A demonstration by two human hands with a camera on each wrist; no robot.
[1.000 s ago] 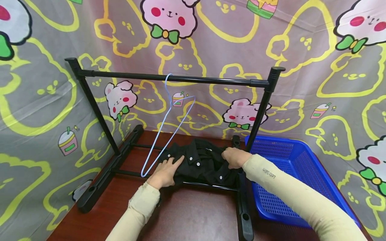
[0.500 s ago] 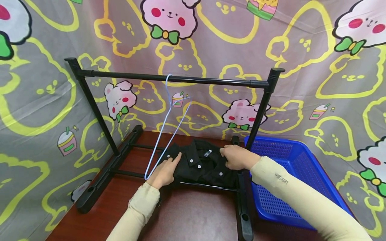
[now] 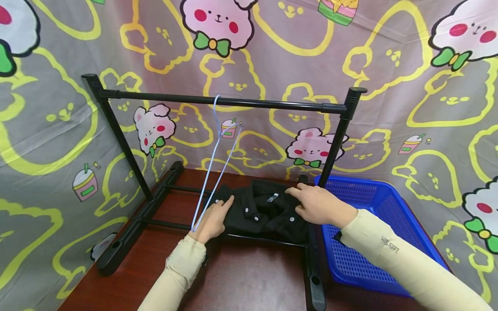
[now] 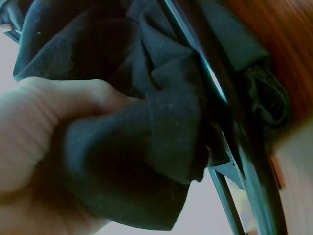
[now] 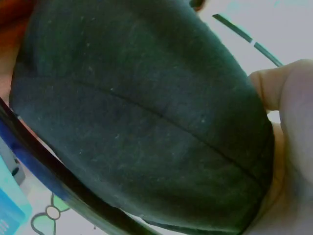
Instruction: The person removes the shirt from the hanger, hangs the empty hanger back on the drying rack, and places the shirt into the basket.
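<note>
A black button-up shirt (image 3: 241,216) with white buttons lies bunched over the lower bars of a garment rack, its collar and a small neck label (image 3: 272,198) facing up. My left hand (image 3: 212,220) grips the shirt's left side, the thumb pressing on the cloth (image 4: 132,156) in the left wrist view. On the other side my right hand (image 3: 320,203) holds the shirt's right part, and its black fabric (image 5: 146,117) nearly fills the right wrist view. Some fingers of both hands are hidden by cloth. A light blue hanger (image 3: 210,168) hangs from the rail, its lower end overlapping my left wrist.
The black rack's top rail (image 3: 272,103) spans above the shirt, with upright posts and floor feet (image 3: 317,285) on both sides. A blue plastic basket (image 3: 408,224) stands right of the rack on the brown table (image 3: 253,276). A patterned cloth (image 3: 249,52) surrounds everything behind.
My right hand has moved right, and the shirt's neck opening has spread, showing the label. The hanger has turned, its lower end shifting right over my left hand, which stays about where it was.
</note>
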